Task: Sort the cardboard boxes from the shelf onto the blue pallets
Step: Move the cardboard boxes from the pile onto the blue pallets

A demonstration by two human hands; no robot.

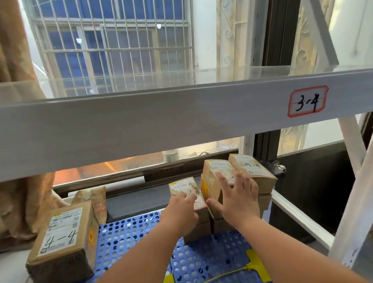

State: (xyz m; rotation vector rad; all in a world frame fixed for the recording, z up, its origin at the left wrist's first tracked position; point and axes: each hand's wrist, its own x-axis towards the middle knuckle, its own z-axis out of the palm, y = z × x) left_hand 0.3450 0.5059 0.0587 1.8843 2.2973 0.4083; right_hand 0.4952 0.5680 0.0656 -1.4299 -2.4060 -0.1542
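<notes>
The small cardboard boxes sit in a tight cluster at the far right of the blue pallet (127, 239), stacked two high, which I judge is meant to keep one lot together and leave the perforated deck free for more; the left stack's top box (185, 186) lies flat with its label up; just beside it the tilted box (216, 170) leans back, not yet seated level, and it touches the box marked 4-4 (250, 170) on its right; the left hand (182, 212) lies on the top box with its fingers laid across the label, seemingly steadying that stack, though whether the fingertips hook over the far edge I cannot tell; the right hand (236, 198) is wide open, fingers fanned over the face of the tilted box and thumb stretched toward the gap between the stacks, pressing rather than gripping, probably to square the box against its neighbours; well apart on the left, a large box (60, 245) also marked 4-4 rests half on the pallet and half on the pale surface; a yellow tie (227, 275) lies on the near deck; overhead runs the shelf beam (153, 119) with its label 3-4 (307, 101)
</notes>
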